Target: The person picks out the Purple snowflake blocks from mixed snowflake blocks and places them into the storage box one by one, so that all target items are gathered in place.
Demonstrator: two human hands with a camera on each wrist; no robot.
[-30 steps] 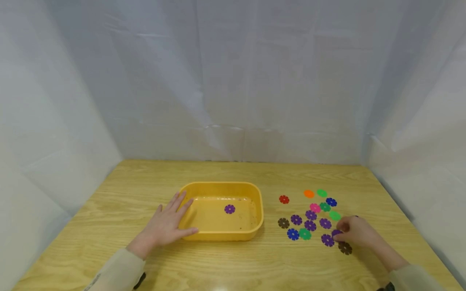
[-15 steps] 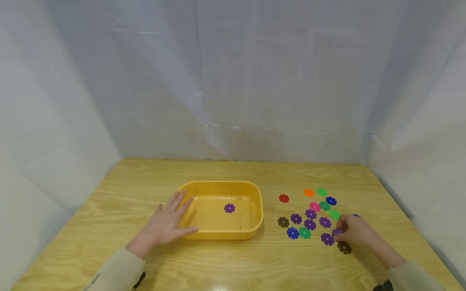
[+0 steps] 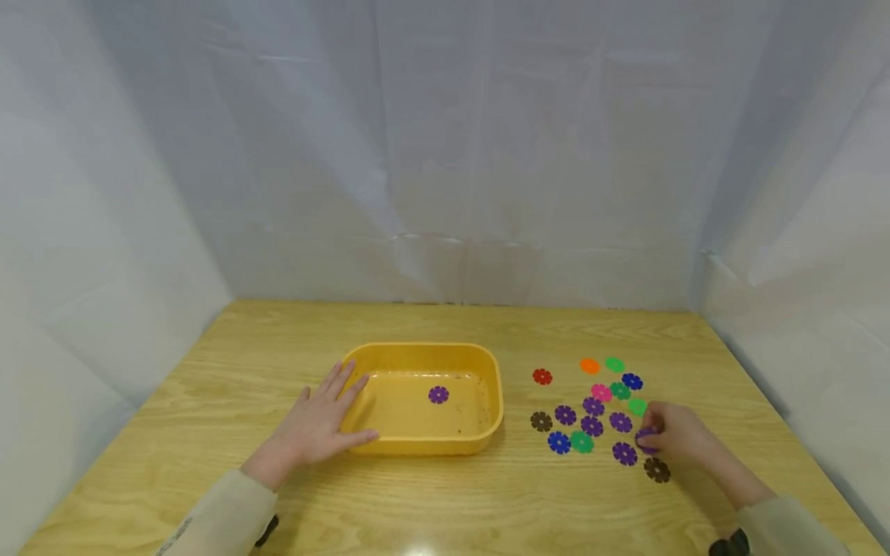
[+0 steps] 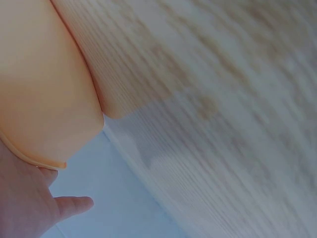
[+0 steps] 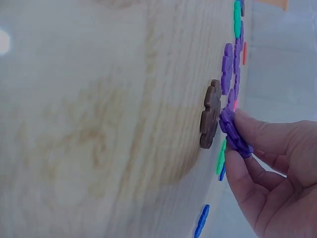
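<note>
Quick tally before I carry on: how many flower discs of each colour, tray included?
Purple discs: 7
Green discs: 4
Blue discs: 2
Brown discs: 2
Red disc: 1
Orange disc: 1
Pink disc: 1
Total in view: 18

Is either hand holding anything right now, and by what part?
The right hand pinches a purple flower disc by its edge, between thumb and fingers. The left hand holds nothing; it rests flat against the yellow tray.
</note>
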